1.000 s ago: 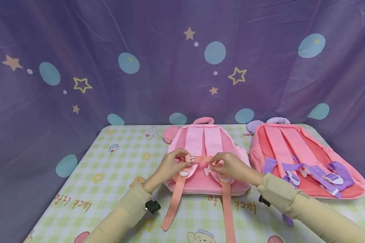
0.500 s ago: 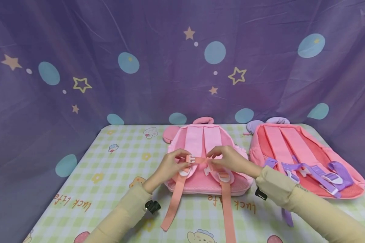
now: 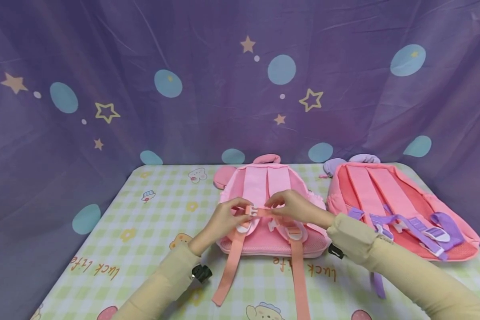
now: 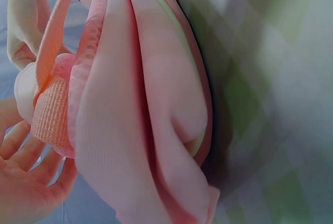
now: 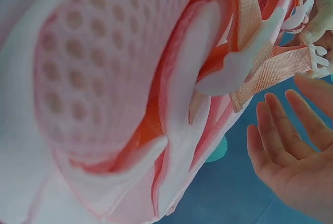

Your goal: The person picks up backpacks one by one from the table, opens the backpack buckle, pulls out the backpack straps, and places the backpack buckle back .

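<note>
The left hand (image 3: pixel 222 221) pinches the white-pronged buckle (image 3: pixel 254 211), apparently to steady it; the right hand (image 3: pixel 298 208) meets its orange strap (image 3: pixel 264 212), though whether it grips is unclear. Beneath these fingers, the pink backpack (image 3: pixel 264 246) lies straps-up, probably for access; right of them, 1 coral backpack (image 3: pixel 418 195).

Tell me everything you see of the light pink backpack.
The light pink backpack lies back side up on the checked tablecloth. It looks like soft fabric, with a mesh back panel, two padded shoulder straps and a darker pink top handle. White fittings sit at the strap ends; two orange tails extend past its bottom. The left hand pinches an orange strap at its white pronged buckle; the right hand holds it alongside.
</note>
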A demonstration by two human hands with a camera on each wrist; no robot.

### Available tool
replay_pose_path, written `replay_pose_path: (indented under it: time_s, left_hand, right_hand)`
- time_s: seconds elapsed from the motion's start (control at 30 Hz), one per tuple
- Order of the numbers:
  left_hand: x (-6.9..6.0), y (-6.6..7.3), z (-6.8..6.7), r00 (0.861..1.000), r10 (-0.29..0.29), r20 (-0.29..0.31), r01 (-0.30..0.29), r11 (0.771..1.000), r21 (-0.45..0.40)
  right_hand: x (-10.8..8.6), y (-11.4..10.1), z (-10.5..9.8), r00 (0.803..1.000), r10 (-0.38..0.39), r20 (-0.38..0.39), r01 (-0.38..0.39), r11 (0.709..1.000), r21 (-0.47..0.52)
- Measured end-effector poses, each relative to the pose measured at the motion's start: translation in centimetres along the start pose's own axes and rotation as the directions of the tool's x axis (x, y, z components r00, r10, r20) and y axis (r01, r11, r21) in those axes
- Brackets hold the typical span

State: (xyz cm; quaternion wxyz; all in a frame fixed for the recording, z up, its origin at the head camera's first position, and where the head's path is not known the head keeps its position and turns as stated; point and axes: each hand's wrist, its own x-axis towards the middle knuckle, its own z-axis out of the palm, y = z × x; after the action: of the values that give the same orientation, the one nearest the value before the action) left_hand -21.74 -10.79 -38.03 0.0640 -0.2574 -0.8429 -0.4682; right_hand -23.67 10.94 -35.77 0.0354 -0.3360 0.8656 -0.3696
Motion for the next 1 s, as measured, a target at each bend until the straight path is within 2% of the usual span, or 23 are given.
replay_pose_path:
  time_s: [0.4, 0.67, 1.0]
  left_hand:
    - [0.08, -0.17, 0.23, 1.000, 0.003, 0.017, -0.002, 1.000, -0.012]
    - [0.01, -0.22, 0.35, 1.000, -0.013, 0.025, 0.014, 0.999, -0.030]
    - [-0.08, -0.32, 0.46, 1.000, -0.010, 0.022, 0.011, 0.999, -0.036]
  right_hand:
    - [0.58, 0.34, 0.56, 0.999, -0.012, 0.041, 0.010, 0.999, 0.032]
    - [0.54, 0.28, 0.74, 0.999, 0.019, 0.047, -0.021, 0.999, 0.049]
    - [0.46, 0.43, 0.79, 0.999, -0.011, 0.051, 0.007, 0.997, 0.083]
